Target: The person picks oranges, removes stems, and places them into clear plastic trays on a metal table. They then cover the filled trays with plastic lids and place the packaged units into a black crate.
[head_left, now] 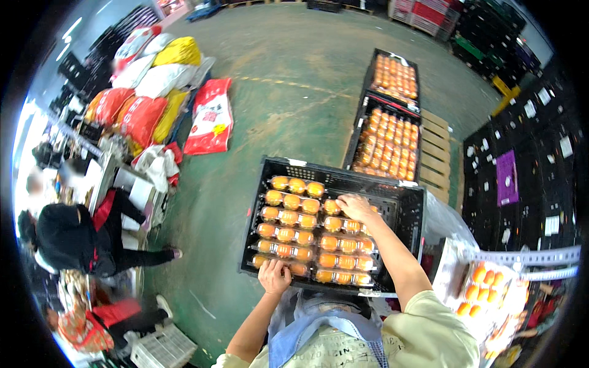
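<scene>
In front of me is a black plastic crate (402,211) holding two columns of clear packs, each with a short row of orange fruit (287,216). My right hand (357,207) reaches into its far middle, fingers bent around a clear fruit pack (331,207) at the head of the right column. At the near left corner my left hand (274,276) curls its fingers over the nearest fruit pack (298,268) of the left column. The undersides of both packs and some fingertips are hidden.
Beyond stand two filled black crates (386,144) beside a wooden pallet (434,153). Stacked black crates (527,165) rise at the right, near a fruit-laden surface (481,288). Sacks (144,116) are piled far left; a red-white sack (210,116) lies on the floor. Other people (73,239) are at left.
</scene>
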The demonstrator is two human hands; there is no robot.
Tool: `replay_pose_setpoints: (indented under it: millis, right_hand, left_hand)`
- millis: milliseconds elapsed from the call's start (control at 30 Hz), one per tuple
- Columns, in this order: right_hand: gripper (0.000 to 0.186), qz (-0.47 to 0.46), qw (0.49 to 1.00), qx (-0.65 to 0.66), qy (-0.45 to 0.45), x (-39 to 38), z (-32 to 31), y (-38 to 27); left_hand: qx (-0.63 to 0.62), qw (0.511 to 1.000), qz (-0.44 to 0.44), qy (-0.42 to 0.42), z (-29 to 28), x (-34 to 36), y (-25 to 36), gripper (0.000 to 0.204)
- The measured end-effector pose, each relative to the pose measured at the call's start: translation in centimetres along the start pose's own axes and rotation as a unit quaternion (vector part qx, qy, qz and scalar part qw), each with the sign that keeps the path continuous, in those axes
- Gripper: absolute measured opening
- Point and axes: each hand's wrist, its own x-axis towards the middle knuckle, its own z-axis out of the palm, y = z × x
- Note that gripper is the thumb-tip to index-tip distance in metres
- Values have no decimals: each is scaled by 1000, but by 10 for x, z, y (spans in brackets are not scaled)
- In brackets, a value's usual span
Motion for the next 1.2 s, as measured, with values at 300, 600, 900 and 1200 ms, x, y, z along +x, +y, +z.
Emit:
replay_pose_setpoints:
  millis: [300, 600, 900, 1200]
  right_hand:
    - [14, -68, 920, 177, 343, -132, 2, -46]
    - [14, 188, 843, 172, 474, -367, 105, -31]
    - [14, 410, 659, 197, 599, -518, 198, -125]
    - [13, 524, 463, 99, 709, -630, 281, -236]
  left_hand:
    - [-18, 999, 36, -22, -7, -7, -6, 4]
    - [-386, 913, -17, -130, -1, -7, 9, 8]
    - [-467, 757, 198, -413, 58, 6, 104, 9]
    - [-448, 585, 338, -585, 27, -120, 249, 9]
